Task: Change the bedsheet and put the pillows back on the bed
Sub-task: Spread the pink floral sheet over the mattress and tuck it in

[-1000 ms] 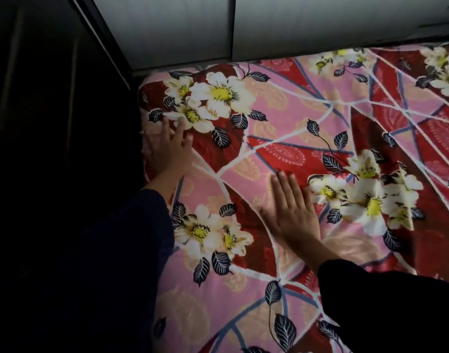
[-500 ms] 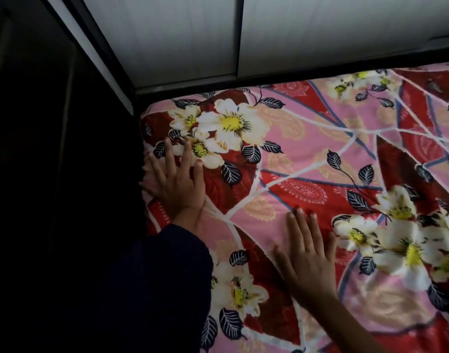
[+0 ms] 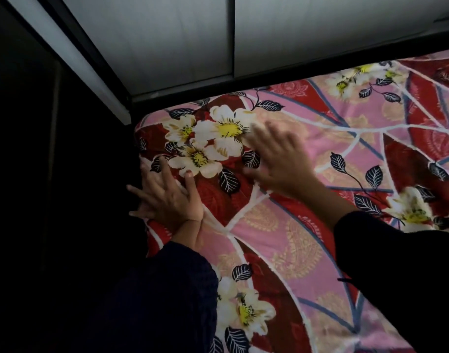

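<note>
A pink and red bedsheet [image 3: 294,225] of printed fabric, crossed by white and blue lines and patterned with white, yellow-centred flowers and dark leaves, lies spread over the bed and fills the right and lower part of the view. It covers the far left corner of the mattress [image 3: 148,123], where the cloth rounds over the edge into shadow. The left hand [image 3: 167,200] lies flat on the sheet at the bed's left edge, just below that corner. Its fingers are straight and spread wide and it grips nothing: the thumb and the forefinger beside it point up toward a cluster of white flowers [image 3: 218,138], while the outer fingers reach over the side of the mattress into the dark. The right hand [image 3: 279,161] is over the sheet just to the right of the same flower cluster, near the left hand but apart from it. It is blurred, its fingers look extended and splayed with nothing held, and whether the palm touches the cloth cannot be told. Both forearms come in from the bottom of the view in dark long sleeves, the left sleeve [image 3: 167,301] dark blue and the right sleeve [image 3: 396,263] black. Beyond the head of the bed stand pale grey wall panels [image 3: 167,34] split by a vertical seam, with a dark strip [image 3: 243,84] along their base where they meet the mattress. A pale slanted trim [image 3: 65,52] borders the panels on the left, and everything left of it is too dark to make out.
</note>
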